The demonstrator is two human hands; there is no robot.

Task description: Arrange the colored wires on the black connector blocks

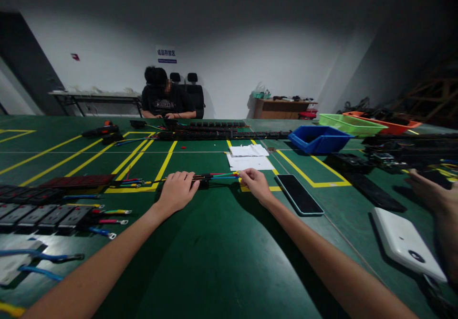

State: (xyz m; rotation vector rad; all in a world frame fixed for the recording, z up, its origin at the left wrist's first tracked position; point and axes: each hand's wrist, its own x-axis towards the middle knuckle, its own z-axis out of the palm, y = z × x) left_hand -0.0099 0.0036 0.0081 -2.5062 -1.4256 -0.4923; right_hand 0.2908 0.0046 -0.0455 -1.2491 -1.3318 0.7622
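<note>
A: State the position of the wires.
B: The wires (222, 176) lie across the table (200, 257) in front of the person, within the span of both hands. Red, blue and other strands show between the hands.

A: State the condition of the left hand.
B: The left hand (177, 189) is palm down over the bundle, fingers together and curved. The undersides of the fingers are hidden; whether they grip cannot be told.

A: And the right hand?
B: The right hand (253, 183) pinches the wire ends between thumb and fingers, near a yellow portion.

A: List the items near the right hand.
B: Paper (249, 161) lies just beyond it. A phone (299, 195) lies to its right, dark screen up. Farther out is a blue bin (320, 140), with a green basket (352, 124) behind and to the right.

A: List the items at left.
B: Black modules (46, 218) lie in rows, with lugged leads (114, 211) extending toward the left forearm. A drill (102, 129) lies farther back.

A: Are other people in view?
B: One person (168, 99) sits across the table. Another person's hand (432, 192) enters at the right edge, beyond a white device (406, 240); its grip cannot be determined.
</note>
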